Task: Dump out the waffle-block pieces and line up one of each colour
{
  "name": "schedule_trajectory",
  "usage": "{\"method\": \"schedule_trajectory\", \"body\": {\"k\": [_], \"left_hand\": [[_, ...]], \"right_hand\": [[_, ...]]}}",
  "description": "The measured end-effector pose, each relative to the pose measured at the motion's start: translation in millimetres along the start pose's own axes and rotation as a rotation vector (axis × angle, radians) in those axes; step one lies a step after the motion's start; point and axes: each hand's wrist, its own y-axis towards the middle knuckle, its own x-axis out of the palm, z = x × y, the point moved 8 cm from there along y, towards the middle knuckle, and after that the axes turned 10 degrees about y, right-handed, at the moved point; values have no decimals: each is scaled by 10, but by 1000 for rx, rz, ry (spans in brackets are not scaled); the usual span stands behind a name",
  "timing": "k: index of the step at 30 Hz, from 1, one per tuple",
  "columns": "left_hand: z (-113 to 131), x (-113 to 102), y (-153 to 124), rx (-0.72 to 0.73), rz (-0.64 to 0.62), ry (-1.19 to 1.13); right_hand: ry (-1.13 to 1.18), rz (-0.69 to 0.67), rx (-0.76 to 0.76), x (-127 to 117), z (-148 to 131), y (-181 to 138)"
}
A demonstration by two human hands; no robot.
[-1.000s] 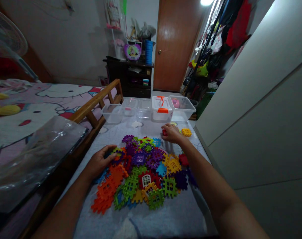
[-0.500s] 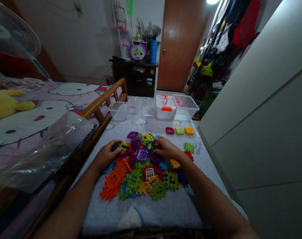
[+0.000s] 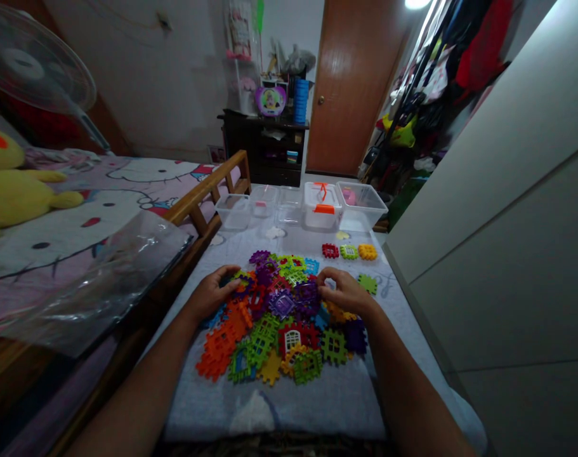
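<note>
1. Watching from afar, I see the right hand (image 3: pixel 343 293) has come back from the far row to the heap of toothed building tiles (image 3: pixel 282 304) on the cloth.
2. The red tile (image 3: pixel 325 252) now lies released, just beside the green tile (image 3: pixel 348 252) and yellow tile (image 3: pixel 367 252); I judge that trio sorted apart.
3. Right thumb and forefinger meet a purple tile (image 3: pixel 306 297); I cannot tell whether they pinch it.
4. The left hand (image 3: pixel 216 293) curls around a purple-and-lime tile (image 3: pixel 243 285) at the heap's left edge, grip unclear.
</note>
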Motion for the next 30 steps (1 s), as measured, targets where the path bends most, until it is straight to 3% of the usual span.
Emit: {"method": "schedule_trajectory", "body": {"k": [4, 9, 12, 21, 30], "left_hand": [[-19, 12, 1, -13, -4, -22], [-11, 22, -9, -34, -12, -47], [9, 18, -13, -35, -10, -64], [43, 1, -21, -30, -2, -56], [61, -13, -30, -30, -14, -47]], "right_hand": [[-109, 180, -71, 37, -48, 102], [-278, 62, -137, 403, -139, 220], [-325, 32, -116, 472, -124, 227], [-299, 163, -106, 299, -43, 226], [36, 253, -95, 83, 116, 88]]}}
